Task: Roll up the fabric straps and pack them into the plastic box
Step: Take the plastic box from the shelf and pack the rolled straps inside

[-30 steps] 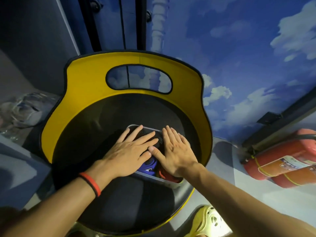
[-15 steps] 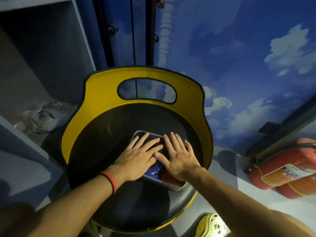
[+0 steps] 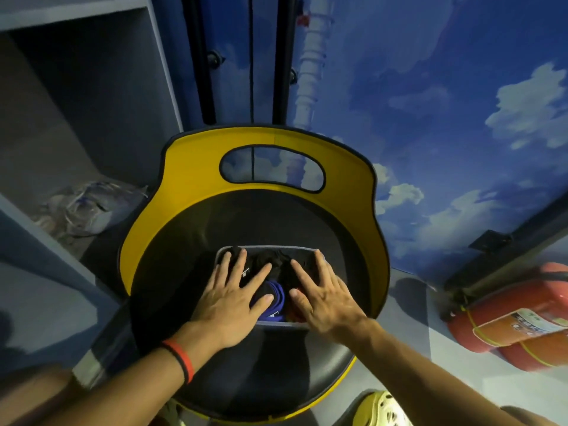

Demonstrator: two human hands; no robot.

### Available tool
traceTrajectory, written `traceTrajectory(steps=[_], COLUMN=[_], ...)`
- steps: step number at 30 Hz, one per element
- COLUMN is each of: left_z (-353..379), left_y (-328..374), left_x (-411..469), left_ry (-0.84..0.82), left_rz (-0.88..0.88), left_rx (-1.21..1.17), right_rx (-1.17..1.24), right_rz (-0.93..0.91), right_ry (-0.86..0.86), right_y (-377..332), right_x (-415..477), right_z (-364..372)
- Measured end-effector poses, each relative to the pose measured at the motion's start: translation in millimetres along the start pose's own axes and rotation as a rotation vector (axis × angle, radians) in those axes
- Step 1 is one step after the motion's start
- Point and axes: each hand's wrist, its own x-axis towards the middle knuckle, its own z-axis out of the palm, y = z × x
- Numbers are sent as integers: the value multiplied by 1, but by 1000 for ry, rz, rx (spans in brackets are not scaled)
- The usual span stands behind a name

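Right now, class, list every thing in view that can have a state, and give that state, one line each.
Left hand grip: open, fingers straight, pressing on the straps.
Right hand grip: open, fingers straight, pressing on the straps.
Box: lidless, full, standing on the chair seat.
Straps: packed inside the box.
Fire extinguisher: lying on its side.

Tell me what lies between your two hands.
In the head view, rolled straps fill the gap between left hand and right hand: black fabric above, a blue roll below, all inside the plastic box.
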Motion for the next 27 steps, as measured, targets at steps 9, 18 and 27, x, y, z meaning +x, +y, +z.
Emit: traceTrajectory(steps=[9, 18, 27], left_z=[-4, -108, -249], left_y=[2, -41, -163], left_x=[9, -36, -138], left_ry=[-134, 165, 593], left_rz=[-19, -78, -321], left_rx=[-63, -228, -152], right_rx=[-289, 100, 221], right_rz=[43, -158, -439], right_ry=[-181, 82, 277], right_y=[-3, -148, -307], right_x=[19, 21, 56], right_z=[-2, -108, -200])
